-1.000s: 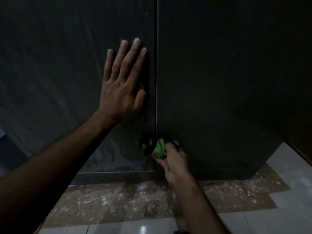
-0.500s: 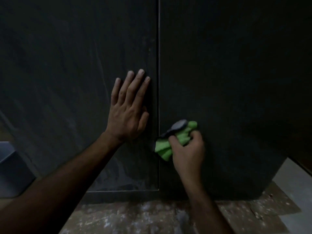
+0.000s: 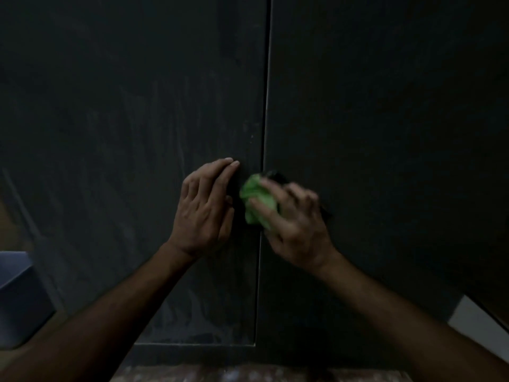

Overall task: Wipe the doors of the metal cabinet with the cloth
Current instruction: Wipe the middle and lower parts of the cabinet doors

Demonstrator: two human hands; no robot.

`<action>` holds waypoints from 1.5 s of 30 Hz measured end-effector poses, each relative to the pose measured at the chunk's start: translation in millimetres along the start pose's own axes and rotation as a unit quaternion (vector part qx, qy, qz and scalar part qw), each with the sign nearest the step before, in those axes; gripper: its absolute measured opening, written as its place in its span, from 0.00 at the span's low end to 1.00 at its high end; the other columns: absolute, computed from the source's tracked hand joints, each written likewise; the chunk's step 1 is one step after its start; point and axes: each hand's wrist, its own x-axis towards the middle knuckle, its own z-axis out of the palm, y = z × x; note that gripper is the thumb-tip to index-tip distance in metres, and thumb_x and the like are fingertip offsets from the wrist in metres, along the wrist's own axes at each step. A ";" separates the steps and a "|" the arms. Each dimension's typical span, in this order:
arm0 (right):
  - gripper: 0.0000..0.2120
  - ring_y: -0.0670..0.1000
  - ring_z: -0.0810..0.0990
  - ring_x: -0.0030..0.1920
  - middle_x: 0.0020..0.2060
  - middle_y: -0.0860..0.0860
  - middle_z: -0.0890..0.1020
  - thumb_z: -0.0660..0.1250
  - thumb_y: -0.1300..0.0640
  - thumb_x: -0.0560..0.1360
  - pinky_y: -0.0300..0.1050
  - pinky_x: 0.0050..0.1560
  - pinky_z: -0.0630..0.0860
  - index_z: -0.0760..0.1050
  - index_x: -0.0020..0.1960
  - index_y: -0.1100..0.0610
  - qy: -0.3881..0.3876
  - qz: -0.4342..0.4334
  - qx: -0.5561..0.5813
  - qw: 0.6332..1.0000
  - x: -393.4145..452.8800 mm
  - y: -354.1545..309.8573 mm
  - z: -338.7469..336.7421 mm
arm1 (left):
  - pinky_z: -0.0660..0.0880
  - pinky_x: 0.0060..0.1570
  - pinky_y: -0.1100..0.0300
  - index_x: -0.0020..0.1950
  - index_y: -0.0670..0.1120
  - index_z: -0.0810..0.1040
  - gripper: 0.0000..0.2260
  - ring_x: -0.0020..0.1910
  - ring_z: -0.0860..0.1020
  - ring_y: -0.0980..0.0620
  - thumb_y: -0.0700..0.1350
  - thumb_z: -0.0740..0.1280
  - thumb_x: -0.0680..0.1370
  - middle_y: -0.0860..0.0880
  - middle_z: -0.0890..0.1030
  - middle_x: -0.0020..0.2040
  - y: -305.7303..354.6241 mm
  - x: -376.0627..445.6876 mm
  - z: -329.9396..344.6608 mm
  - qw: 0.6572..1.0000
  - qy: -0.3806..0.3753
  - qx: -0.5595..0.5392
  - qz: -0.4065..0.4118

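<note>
The dark metal cabinet fills the view, with its left door (image 3: 124, 161) and right door (image 3: 385, 133) meeting at a vertical seam in the middle. My left hand (image 3: 205, 209) rests on the left door just beside the seam, fingers together and bent, holding nothing. My right hand (image 3: 296, 221) is closed on a crumpled green cloth (image 3: 257, 202) and presses it against the right door at the seam. A dark handle (image 3: 278, 176) shows just above the cloth, mostly hidden by my fingers. The right hand is blurred.
A blue-grey box (image 3: 19, 296) stands at the lower left beside the cabinet. A strip of speckled reddish floor (image 3: 220, 374) runs under the doors. A pale tile (image 3: 479, 323) shows at the lower right.
The view has shifted upward and closer. My right hand rose with the cloth from near the door's bottom to the handle. My left hand's flat fingers have curled.
</note>
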 end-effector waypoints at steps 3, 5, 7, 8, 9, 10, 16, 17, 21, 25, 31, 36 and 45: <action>0.26 0.58 0.68 0.61 0.70 0.57 0.74 0.71 0.55 0.71 0.55 0.56 0.71 0.75 0.70 0.50 -0.048 -0.027 -0.007 0.998 5.2 12.6 -13.4 | 0.60 0.71 0.55 0.75 0.40 0.68 0.27 0.70 0.68 0.44 0.45 0.60 0.76 0.42 0.69 0.73 2.8 7.4 -6.1 1.000 -0.007 -0.006 -0.024; 0.27 0.59 0.66 0.63 0.71 0.58 0.72 0.69 0.57 0.71 0.57 0.58 0.70 0.74 0.70 0.51 0.004 0.032 -0.009 0.999 49.3 26.3 -25.2 | 0.61 0.70 0.54 0.75 0.41 0.68 0.28 0.69 0.68 0.44 0.45 0.61 0.75 0.43 0.70 0.73 4.3 14.3 -8.9 0.999 -0.001 -0.009 -0.040; 0.28 0.60 0.65 0.68 0.73 0.58 0.69 0.66 0.58 0.71 0.60 0.63 0.68 0.71 0.72 0.52 0.068 0.092 -0.035 0.993 110.1 45.9 -37.9 | 0.62 0.69 0.52 0.75 0.41 0.68 0.27 0.69 0.68 0.44 0.46 0.61 0.76 0.43 0.69 0.72 4.6 22.0 -10.2 0.999 0.013 -0.006 -0.049; 0.28 0.61 0.64 0.71 0.74 0.58 0.68 0.66 0.57 0.72 0.61 0.67 0.66 0.70 0.72 0.52 0.088 0.110 -0.051 0.989 138.0 53.3 -41.6 | 0.62 0.69 0.51 0.75 0.41 0.69 0.27 0.69 0.68 0.44 0.46 0.61 0.76 0.43 0.69 0.72 3.8 26.1 -10.5 0.998 0.024 -0.003 -0.057; 0.28 0.62 0.63 0.74 0.74 0.58 0.67 0.66 0.54 0.73 0.62 0.71 0.62 0.70 0.72 0.53 0.100 0.119 -0.054 0.986 157.8 55.4 -42.9 | 0.63 0.68 0.51 0.75 0.41 0.69 0.26 0.69 0.68 0.44 0.46 0.61 0.77 0.43 0.69 0.71 2.7 30.0 -10.5 0.997 0.037 -0.002 -0.068; 0.27 0.63 0.62 0.75 0.75 0.59 0.67 0.66 0.51 0.74 0.62 0.73 0.59 0.70 0.73 0.55 0.106 0.116 -0.044 0.987 166.4 52.0 -40.4 | 0.63 0.68 0.51 0.75 0.41 0.69 0.25 0.69 0.68 0.44 0.46 0.61 0.78 0.42 0.70 0.71 1.5 33.2 -11.0 0.995 0.049 -0.003 -0.082; 0.25 0.62 0.58 0.78 0.76 0.60 0.64 0.64 0.55 0.78 0.66 0.76 0.54 0.68 0.75 0.57 -0.057 -0.157 -0.057 0.984 58.4 28.7 -13.6 | 0.60 0.70 0.56 0.72 0.40 0.72 0.23 0.68 0.69 0.44 0.47 0.60 0.79 0.42 0.72 0.70 -3.4 37.5 -17.7 0.990 0.078 -0.030 -0.110; 0.25 0.62 0.59 0.77 0.76 0.59 0.65 0.64 0.57 0.77 0.67 0.76 0.54 0.68 0.74 0.57 -0.065 -0.184 -0.068 0.978 53.6 37.5 -17.7 | 0.60 0.70 0.56 0.72 0.40 0.72 0.23 0.68 0.70 0.44 0.46 0.60 0.79 0.41 0.72 0.70 -3.7 36.7 -19.2 0.990 0.075 -0.030 -0.112; 0.23 0.63 0.60 0.77 0.75 0.60 0.67 0.63 0.60 0.76 0.69 0.75 0.50 0.70 0.72 0.59 0.019 -0.087 -0.103 0.991 124.1 63.8 -32.8 | 0.60 0.69 0.56 0.73 0.41 0.71 0.23 0.67 0.70 0.43 0.46 0.60 0.79 0.42 0.72 0.70 -4.9 37.1 -24.0 0.989 0.077 -0.032 -0.125; 0.21 0.62 0.61 0.77 0.74 0.60 0.68 0.63 0.60 0.78 0.66 0.76 0.54 0.71 0.72 0.60 0.106 0.085 -0.081 0.987 199.0 46.7 -35.0 | 0.60 0.67 0.55 0.72 0.41 0.71 0.23 0.66 0.69 0.45 0.46 0.60 0.78 0.41 0.73 0.68 -7.9 40.3 -24.2 0.984 0.095 -0.043 -0.146; 0.24 0.61 0.60 0.77 0.76 0.59 0.64 0.61 0.56 0.80 0.67 0.75 0.55 0.67 0.75 0.58 -0.070 -0.174 -0.029 0.982 88.1 5.2 -9.5 | 0.64 0.50 0.54 0.53 0.41 0.77 0.13 0.46 0.72 0.46 0.49 0.59 0.80 0.43 0.76 0.48 -8.7 43.8 -36.4 0.984 0.102 -0.057 -0.132; 0.25 0.56 0.71 0.57 0.71 0.50 0.73 0.66 0.64 0.73 0.54 0.53 0.71 0.73 0.70 0.54 -0.048 -0.107 0.031 0.993 67.9 -0.2 -22.8 | 0.63 0.28 0.58 0.35 0.49 0.69 0.16 0.27 0.65 0.54 0.51 0.57 0.83 0.55 0.67 0.30 -2.1 42.2 -49.1 0.990 0.054 -0.083 -0.099; 0.07 0.44 0.83 0.50 0.47 0.45 0.83 0.70 0.61 0.77 0.41 0.48 0.81 0.75 0.53 0.55 0.169 0.368 0.530 0.745 106.5 -17.0 -58.9 | 0.80 0.39 0.49 0.56 0.40 0.79 0.21 0.43 0.84 0.50 0.59 0.64 0.80 0.48 0.85 0.45 49.9 73.7 -57.0 0.920 0.037 -0.344 -0.185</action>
